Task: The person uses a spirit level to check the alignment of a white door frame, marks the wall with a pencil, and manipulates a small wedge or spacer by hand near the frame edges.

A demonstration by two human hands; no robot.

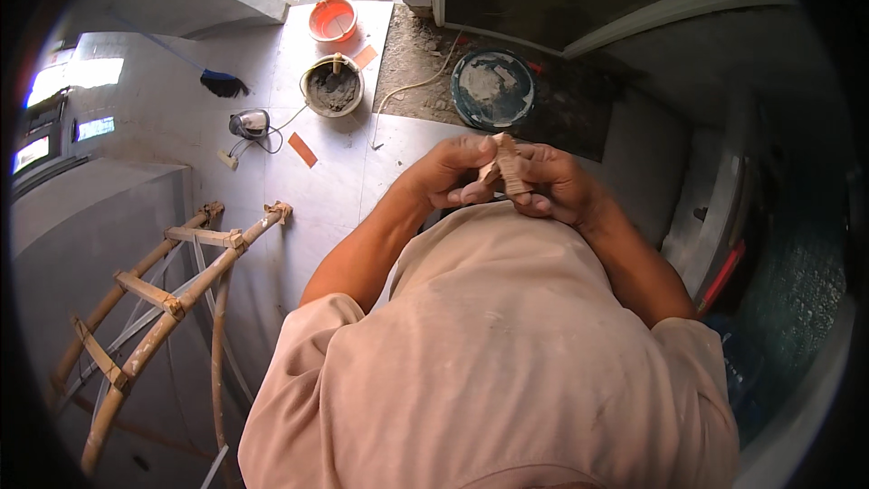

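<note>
In front of my chest, both hands meet on a small, folded strip of brown material that looks like corrugated cardboard (510,168). My left hand (460,167) is closed on its left side, thumb on top and fingertips beneath. From the other side my right hand (559,183) grips the same piece between thumb and fingers. Ridges show across the part that sticks up between the hands. Some of the lower part is hidden behind the fingers.
Ahead stand an orange bucket (331,20), a bucket of grey mortar (333,111) and a dark green round tub (460,107). A broom (223,83) and an orange strip (302,150) lie on the left. A bamboo ladder (152,341) leans at lower left.
</note>
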